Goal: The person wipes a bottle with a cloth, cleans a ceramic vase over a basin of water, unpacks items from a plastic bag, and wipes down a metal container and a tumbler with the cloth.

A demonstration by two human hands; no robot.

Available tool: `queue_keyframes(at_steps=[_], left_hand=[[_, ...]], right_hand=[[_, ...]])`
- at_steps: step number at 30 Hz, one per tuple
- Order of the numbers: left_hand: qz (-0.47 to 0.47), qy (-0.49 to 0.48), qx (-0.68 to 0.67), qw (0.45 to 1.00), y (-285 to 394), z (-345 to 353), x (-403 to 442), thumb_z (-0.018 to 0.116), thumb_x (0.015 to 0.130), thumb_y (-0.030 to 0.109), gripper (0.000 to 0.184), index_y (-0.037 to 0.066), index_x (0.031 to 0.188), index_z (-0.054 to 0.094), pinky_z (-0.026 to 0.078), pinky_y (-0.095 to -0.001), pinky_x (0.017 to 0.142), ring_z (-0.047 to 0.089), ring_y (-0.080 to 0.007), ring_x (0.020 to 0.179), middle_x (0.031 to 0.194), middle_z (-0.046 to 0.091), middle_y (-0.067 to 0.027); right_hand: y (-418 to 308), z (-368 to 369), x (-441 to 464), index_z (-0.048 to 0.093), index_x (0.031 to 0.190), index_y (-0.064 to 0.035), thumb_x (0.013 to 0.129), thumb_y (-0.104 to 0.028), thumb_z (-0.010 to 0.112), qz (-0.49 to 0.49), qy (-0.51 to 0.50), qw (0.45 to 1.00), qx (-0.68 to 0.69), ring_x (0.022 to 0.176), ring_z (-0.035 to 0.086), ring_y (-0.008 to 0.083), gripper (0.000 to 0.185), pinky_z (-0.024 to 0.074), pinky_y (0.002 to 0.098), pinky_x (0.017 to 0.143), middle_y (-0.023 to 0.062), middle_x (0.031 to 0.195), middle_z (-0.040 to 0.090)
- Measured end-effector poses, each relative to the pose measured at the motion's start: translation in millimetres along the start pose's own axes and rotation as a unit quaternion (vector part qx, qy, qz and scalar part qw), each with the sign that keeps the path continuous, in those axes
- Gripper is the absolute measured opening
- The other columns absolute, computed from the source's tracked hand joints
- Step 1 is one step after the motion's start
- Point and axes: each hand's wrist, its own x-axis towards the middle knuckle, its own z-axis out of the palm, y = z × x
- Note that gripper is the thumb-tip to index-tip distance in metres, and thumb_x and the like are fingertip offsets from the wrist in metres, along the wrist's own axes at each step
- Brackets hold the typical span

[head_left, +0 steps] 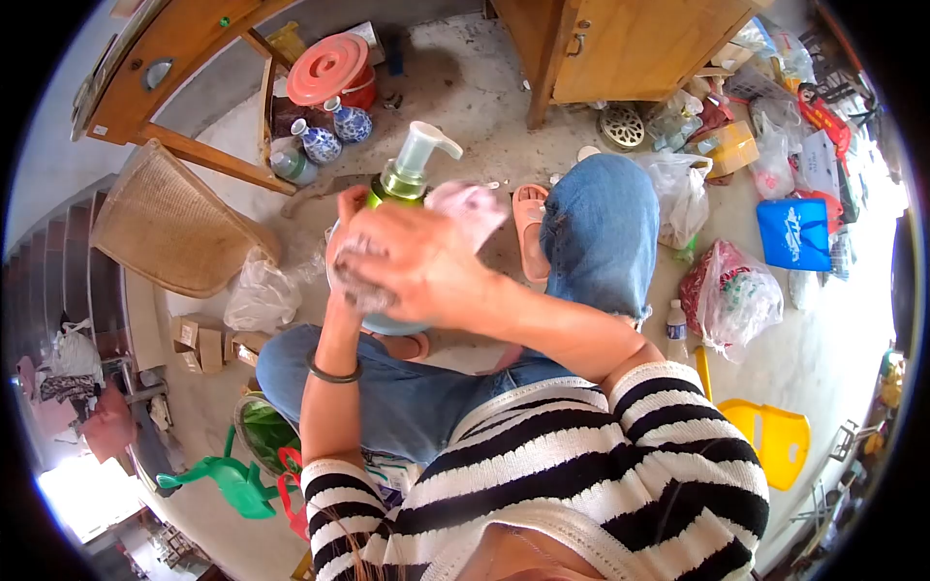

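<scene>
A pump bottle with a clear pump head and a green collar stands up between my hands, in front of my chest. My left hand, with a dark bangle at its wrist, grips the bottle from the left and is largely covered by the other hand. Across the front, my right hand presses a pinkish-grey cloth against the bottle, its fingers closed. Part of the cloth bunches out below the fingers, slightly blurred. Most of the bottle's body is hidden.
Ahead stand a red lidded bucket, blue-and-white vases and a wooden cabinet. A wicker basket lies left. Plastic bags, a blue bag and a yellow plastic piece are right. A green plastic object is lower left.
</scene>
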Motion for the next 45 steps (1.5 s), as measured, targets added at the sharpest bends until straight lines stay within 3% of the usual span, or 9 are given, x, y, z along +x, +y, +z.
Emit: queue_keyframes(at_steps=[4, 8, 17, 22, 25, 30, 35, 41, 45], left_hand=[[-0.074, -0.006, -0.035, 0.997, 27.6, -11.0, 3.8, 0.087, 0.064, 0.025, 0.080, 0.000, 0.128, 0.045, 0.051, -0.0360, 0.088, 0.065, -0.0229, 0.099, 0.109, 0.066, -0.0120], [-0.132, -0.062, -0.209, 0.967, 27.2, -21.5, -1.5, 0.087, 0.069, 0.024, 0.063, 0.000, 0.117, 0.054, 0.053, -0.0347, 0.080, 0.065, -0.0183, 0.090, 0.099, 0.066, -0.0089], [-0.150, -0.158, -0.362, 0.906, 42.0, -16.2, -8.9, 0.083, 0.073, 0.019, 0.051, 0.000, 0.112, 0.058, 0.054, -0.0340, 0.077, 0.067, -0.0195, 0.084, 0.095, 0.067, -0.0097], [-0.091, -0.069, -0.194, 0.974, 34.9, -12.5, -13.3, 0.085, 0.067, 0.013, 0.060, 0.000, 0.118, 0.056, 0.051, -0.0341, 0.085, 0.064, -0.0168, 0.094, 0.104, 0.067, -0.0092], [-0.069, -0.047, -0.101, 0.991, 45.8, -12.6, -16.3, 0.084, 0.065, 0.017, 0.065, -0.001, 0.120, 0.055, 0.050, -0.0338, 0.087, 0.064, -0.0188, 0.095, 0.104, 0.067, -0.0101], [-0.053, -0.014, -0.017, 0.998, 53.6, -17.4, -18.0, 0.084, 0.064, 0.020, 0.065, -0.005, 0.116, 0.055, 0.051, -0.0347, 0.085, 0.065, -0.0205, 0.092, 0.101, 0.068, -0.0123], [-0.036, -0.044, 0.071, 0.996, 73.5, -13.7, -19.3, 0.085, 0.062, 0.024, 0.072, -0.010, 0.116, 0.052, 0.052, -0.0367, 0.083, 0.068, -0.0259, 0.094, 0.100, 0.068, -0.0199], [-0.011, -0.016, 0.097, 0.995, 70.1, -11.1, -23.3, 0.086, 0.059, 0.026, 0.080, -0.011, 0.120, 0.050, 0.053, -0.0385, 0.079, 0.070, -0.0296, 0.089, 0.094, 0.069, -0.0193], [0.023, 0.016, 0.096, 0.995, 62.3, -9.3, -22.5, 0.085, 0.058, 0.023, 0.075, -0.008, 0.117, 0.052, 0.054, -0.0367, 0.078, 0.070, -0.0274, 0.085, 0.092, 0.069, -0.0175]], right_hand=[[7.1, -20.1, -11.7, 0.070, 0.099, -0.0086, 0.073, -0.015, 0.079, 0.171, 0.154, 0.961, 0.155, 0.087, 0.067, 0.0247, 0.028, 0.0545, 0.0342, 0.073, 0.0085, 0.102, 0.064], [51.3, -62.0, -9.2, 0.065, 0.109, -0.0003, 0.092, -0.026, 0.069, 0.545, 0.330, 0.660, 0.399, 0.085, 0.064, 0.0111, 0.031, 0.0522, 0.0250, 0.070, 0.0084, 0.099, 0.069], [45.1, 2.6, 5.2, 0.056, 0.123, -0.0035, 0.095, -0.023, 0.064, 0.439, 0.032, 0.765, 0.470, 0.086, 0.060, 0.0119, 0.035, 0.0508, 0.0289, 0.074, 0.0060, 0.099, 0.065], [31.5, 0.5, -17.8, 0.056, 0.120, 0.0027, 0.085, -0.015, 0.067, 0.277, 0.073, 0.933, 0.220, 0.102, 0.059, 0.0380, 0.040, 0.0479, 0.0377, 0.087, 0.0188, 0.110, 0.059], [39.4, -28.9, -31.2, 0.059, 0.119, 0.0034, 0.089, -0.016, 0.067, 0.238, -0.019, 0.959, 0.153, 0.098, 0.061, 0.0205, 0.037, 0.0480, 0.0313, 0.083, 0.0157, 0.111, 0.061], [53.6, -82.6, -11.5, 0.058, 0.123, -0.0020, 0.095, -0.022, 0.064, 0.499, 0.066, 0.801, 0.325, 0.096, 0.063, 0.0165, 0.035, 0.0519, 0.0310, 0.084, 0.0062, 0.099, 0.067], [44.9, -59.6, 8.5, 0.061, 0.118, -0.0040, 0.088, -0.011, 0.067, 0.072, -0.045, 0.993, 0.082, 0.097, 0.062, 0.0123, 0.031, 0.0515, 0.0287, 0.082, 0.0045, 0.103, 0.068], [43.2, -49.8, 18.4, 0.062, 0.113, -0.0034, 0.085, -0.006, 0.067, 0.296, -0.046, 0.837, 0.458, 0.090, 0.062, 0.0110, 0.028, 0.0500, 0.0270, 0.080, 0.0025, 0.099, 0.069], [40.3, -42.7, 21.0, 0.065, 0.108, -0.0019, 0.088, -0.010, 0.066, 0.378, -0.011, 0.835, 0.400, 0.088, 0.062, 0.0105, 0.021, 0.0498, 0.0262, 0.080, 0.0026, 0.098, 0.069]])
